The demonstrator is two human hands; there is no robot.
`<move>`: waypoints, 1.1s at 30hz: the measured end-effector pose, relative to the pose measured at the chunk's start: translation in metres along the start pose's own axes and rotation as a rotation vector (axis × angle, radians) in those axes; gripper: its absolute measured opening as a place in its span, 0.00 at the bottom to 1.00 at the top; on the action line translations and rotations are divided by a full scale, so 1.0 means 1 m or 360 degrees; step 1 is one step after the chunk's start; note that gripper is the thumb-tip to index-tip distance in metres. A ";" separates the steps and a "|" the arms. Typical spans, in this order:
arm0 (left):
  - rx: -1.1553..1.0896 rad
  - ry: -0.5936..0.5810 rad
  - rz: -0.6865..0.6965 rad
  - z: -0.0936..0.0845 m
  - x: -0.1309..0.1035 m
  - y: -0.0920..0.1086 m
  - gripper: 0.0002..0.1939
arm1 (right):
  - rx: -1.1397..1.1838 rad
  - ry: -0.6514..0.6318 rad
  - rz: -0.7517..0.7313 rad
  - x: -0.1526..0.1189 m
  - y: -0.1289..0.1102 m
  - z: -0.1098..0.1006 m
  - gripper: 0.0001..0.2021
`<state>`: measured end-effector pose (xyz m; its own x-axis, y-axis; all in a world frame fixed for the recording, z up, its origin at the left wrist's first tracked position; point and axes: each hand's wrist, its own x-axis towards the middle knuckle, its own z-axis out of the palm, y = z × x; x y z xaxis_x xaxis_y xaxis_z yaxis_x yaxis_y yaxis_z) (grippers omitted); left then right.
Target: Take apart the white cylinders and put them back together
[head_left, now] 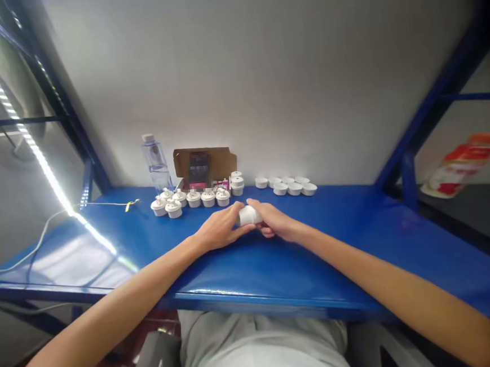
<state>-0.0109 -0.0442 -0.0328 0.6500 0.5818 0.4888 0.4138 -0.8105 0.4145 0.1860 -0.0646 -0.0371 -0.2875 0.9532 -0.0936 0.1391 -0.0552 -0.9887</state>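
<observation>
A small white round plastic piece (pixel 248 215) is held between both hands just above the blue table. My left hand (pixel 219 228) grips its left side, with fingers and thumb closed round it. From the right, my right hand (pixel 277 220) closes on the other side, and its curled fingers hide part of the piece. Behind my left hand stand several white cups with knobbed tops (pixel 207 198). Several white open cups (pixel 294 188) sit beyond my right hand. A short stack of white round parts (pixel 237 183) stands between the two groups.
A blue table (pixel 343 243) runs against a pale wall. At the back are a clear water bottle (pixel 157 165), an open cardboard box (pixel 222 161) and a phone (pixel 199 169) leaning on it. A cable (pixel 41 236) crosses the left end. A red-and-white bottle (pixel 458 169) is at far right.
</observation>
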 end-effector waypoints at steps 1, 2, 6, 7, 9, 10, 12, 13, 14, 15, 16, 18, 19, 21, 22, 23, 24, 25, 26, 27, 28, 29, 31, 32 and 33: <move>-0.0032 0.0048 -0.0034 0.000 0.000 -0.001 0.20 | 0.0028 -0.0025 -0.0033 -0.002 -0.001 0.000 0.25; -0.0082 0.0112 -0.0087 -0.001 0.001 -0.002 0.19 | 0.0014 -0.0027 -0.0135 -0.004 -0.002 -0.001 0.24; -0.0471 0.0243 -0.0442 -0.005 0.006 -0.006 0.22 | -0.0709 0.0158 -0.0979 -0.005 -0.006 -0.011 0.16; -0.0600 0.0225 -0.0536 -0.004 0.008 -0.007 0.24 | -0.0984 0.0214 -0.1157 -0.004 -0.006 -0.014 0.15; -0.0846 0.0172 -0.0720 0.000 0.009 -0.010 0.27 | -0.1442 0.0298 -0.1358 -0.001 -0.006 -0.019 0.13; -0.0957 0.0170 -0.0817 0.002 0.010 -0.012 0.28 | -0.1600 0.0348 -0.1395 0.000 -0.006 -0.021 0.14; -0.1117 0.0205 -0.0990 0.004 0.010 -0.018 0.30 | -0.1800 0.0488 -0.1384 0.004 -0.004 -0.027 0.17; -0.1162 0.0237 -0.1042 0.004 0.010 -0.021 0.30 | -0.1842 0.0580 -0.1338 0.006 -0.002 -0.031 0.18; -0.1188 0.0282 -0.1068 0.003 0.009 -0.024 0.29 | -0.1833 0.0681 -0.1262 0.008 0.001 -0.036 0.18; -0.1202 0.0324 -0.1070 0.001 0.009 -0.028 0.27 | -0.1775 0.0766 -0.1160 0.010 0.003 -0.040 0.19; -0.1214 0.0358 -0.1054 -0.001 0.009 -0.031 0.24 | -0.1683 0.0824 -0.1045 0.012 0.007 -0.045 0.21; -0.1261 0.0395 -0.1030 -0.006 0.009 -0.036 0.15 | -0.1515 0.0848 -0.0825 0.014 0.013 -0.054 0.25; -0.1287 0.0404 -0.1028 -0.008 0.009 -0.038 0.13 | -0.1477 0.0821 -0.0736 0.015 0.016 -0.058 0.25; -0.1303 0.0416 -0.1029 -0.010 0.009 -0.041 0.14 | -0.1513 0.0760 -0.0595 0.017 0.019 -0.061 0.23; -0.1296 0.0419 -0.1027 -0.011 0.009 -0.042 0.16 | -0.1559 0.0758 -0.0533 0.017 0.020 -0.062 0.21; -0.1287 0.0410 -0.1018 -0.011 0.008 -0.043 0.18 | -0.1601 0.0777 -0.0474 0.017 0.019 -0.062 0.19; -0.1275 0.0399 -0.1002 -0.011 0.008 -0.044 0.20 | -0.1633 0.0811 -0.0422 0.017 0.019 -0.062 0.17; -0.1261 0.0380 -0.0984 -0.011 0.008 -0.045 0.22 | -0.1658 0.0848 -0.0377 0.018 0.019 -0.062 0.16; -0.1244 0.0359 -0.0965 -0.011 0.009 -0.046 0.23 | -0.1680 0.0883 -0.0340 0.018 0.018 -0.062 0.16; -0.1221 0.0339 -0.0949 -0.010 0.009 -0.047 0.22 | -0.1698 0.0908 -0.0308 0.018 0.019 -0.062 0.16; -0.1195 0.0323 -0.0934 -0.010 0.009 -0.047 0.22 | -0.1712 0.0924 -0.0275 0.018 0.019 -0.062 0.16; -0.1165 0.0311 -0.0927 -0.010 0.010 -0.047 0.20 | -0.1722 0.0933 -0.0238 0.019 0.020 -0.062 0.16; -0.1118 0.0288 -0.0930 -0.010 0.010 -0.047 0.19 | -0.1727 0.0946 -0.0179 0.019 0.020 -0.063 0.19; -0.1107 0.0275 -0.0934 -0.010 0.011 -0.046 0.18 | -0.1723 0.0955 -0.0178 0.018 0.020 -0.064 0.20; -0.1106 0.0252 -0.0936 -0.010 0.011 -0.045 0.18 | -0.1717 0.0970 -0.0209 0.017 0.019 -0.064 0.22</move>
<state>-0.0290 -0.0004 -0.0388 0.3409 0.9308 0.1317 0.1407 -0.1890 0.9718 0.2445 -0.0300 -0.0499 0.0879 0.9315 0.3530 0.9320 0.0481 -0.3592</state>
